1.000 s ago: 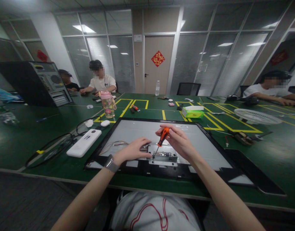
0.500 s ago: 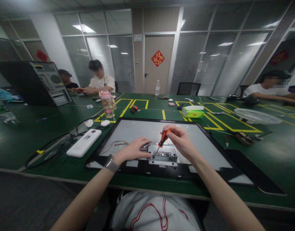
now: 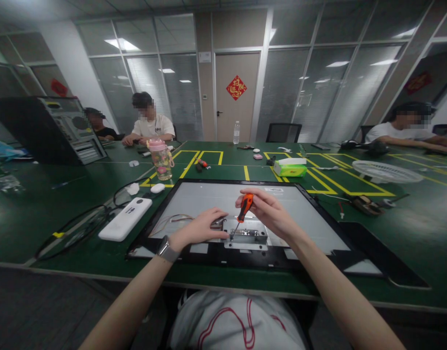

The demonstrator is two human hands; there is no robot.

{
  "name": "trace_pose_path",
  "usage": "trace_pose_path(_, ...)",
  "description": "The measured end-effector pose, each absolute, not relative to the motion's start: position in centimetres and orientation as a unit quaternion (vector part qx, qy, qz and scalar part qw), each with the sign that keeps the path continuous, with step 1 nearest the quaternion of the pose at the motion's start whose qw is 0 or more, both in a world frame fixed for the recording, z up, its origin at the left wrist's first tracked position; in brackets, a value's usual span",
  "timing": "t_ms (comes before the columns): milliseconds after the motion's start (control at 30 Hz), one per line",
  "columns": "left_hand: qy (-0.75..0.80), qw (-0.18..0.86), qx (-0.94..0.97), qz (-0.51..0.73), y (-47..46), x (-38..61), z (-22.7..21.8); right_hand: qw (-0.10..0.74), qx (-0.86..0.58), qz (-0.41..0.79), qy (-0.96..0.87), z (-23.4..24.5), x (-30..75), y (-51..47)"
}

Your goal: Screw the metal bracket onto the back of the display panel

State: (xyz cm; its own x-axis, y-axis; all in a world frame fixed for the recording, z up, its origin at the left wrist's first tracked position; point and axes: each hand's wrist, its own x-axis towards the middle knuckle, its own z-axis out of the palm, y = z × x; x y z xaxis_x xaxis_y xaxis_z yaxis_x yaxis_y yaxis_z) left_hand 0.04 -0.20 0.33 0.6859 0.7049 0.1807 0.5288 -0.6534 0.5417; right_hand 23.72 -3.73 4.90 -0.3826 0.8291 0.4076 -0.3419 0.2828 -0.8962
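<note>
A flat display panel (image 3: 205, 194) with a black frame lies on the table before me, a metal bracket (image 3: 258, 245) fixed near its close edge. In my right hand (image 3: 269, 209) is a screwdriver (image 3: 246, 206) with an orange and black handle, held by the fingertips. The screwdriver leans, its tip down at the left part of the bracket; what lies under the tip is too small to tell. My left hand (image 3: 199, 227), wearing a watch (image 3: 167, 250), rests on the panel with fingers apart, thumb beside the tip. Thin wires (image 3: 172, 221) run behind that hand.
To the left are a white power bank (image 3: 125, 219), looped black cable (image 3: 72, 228), a pink-lidded bottle (image 3: 161, 160) and a computer case (image 3: 44, 129). A tissue pack (image 3: 290, 168), a racket (image 3: 386, 172) and a dark slab (image 3: 386, 255) are to the right. Other people sit around the table.
The screwdriver handle stands a little more upright, and my right fingers have opened out around it. The left hand keeps its place. My view has shifted slightly.
</note>
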Motion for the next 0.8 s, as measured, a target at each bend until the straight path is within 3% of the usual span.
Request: trace_pose_path(800,0.342,0.229,0.891,0.190,-0.12,0.04,0.33,0.563,-0.217,0.502,-0.619,4.32,23.46,-3.47)
